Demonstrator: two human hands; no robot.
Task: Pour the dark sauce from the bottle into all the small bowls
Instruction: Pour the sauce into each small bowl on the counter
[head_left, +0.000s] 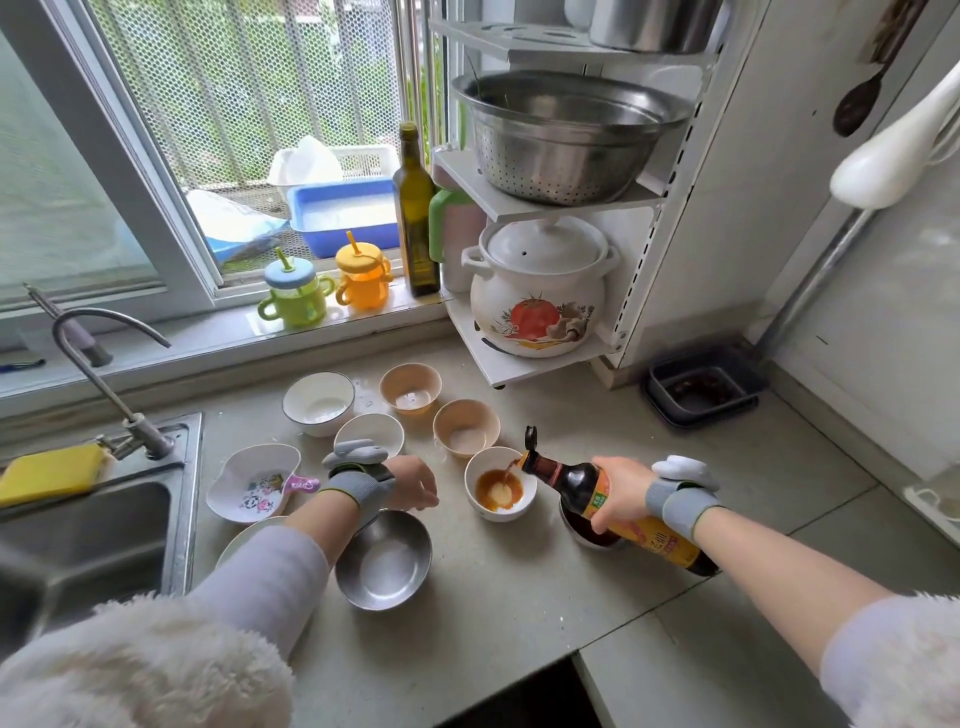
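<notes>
My right hand (618, 491) grips a dark sauce bottle (587, 486) with a yellow-orange label, tilted left. A thin stream runs from its spout into a white bowl (500, 510) that holds a brown pool. Under the bottle sits a steel bowl (589, 535) with dark sauce in it. Two beige bowls (410, 387) (466, 427), two white bowls (318, 402) (370, 432) and a larger steel bowl (384, 561) hold no sauce. My left hand (413, 483) hovers between the steel bowl and the white bowl, fingers curled, holding nothing.
A sink (88, 530) with a tap (104, 384) and yellow sponge (52, 473) lies left. A patterned white dish (254, 480) sits near it. A rack (545, 358) with a lidded pot (537, 291) stands behind the bowls. An oil bottle (415, 218) and two cups are on the sill.
</notes>
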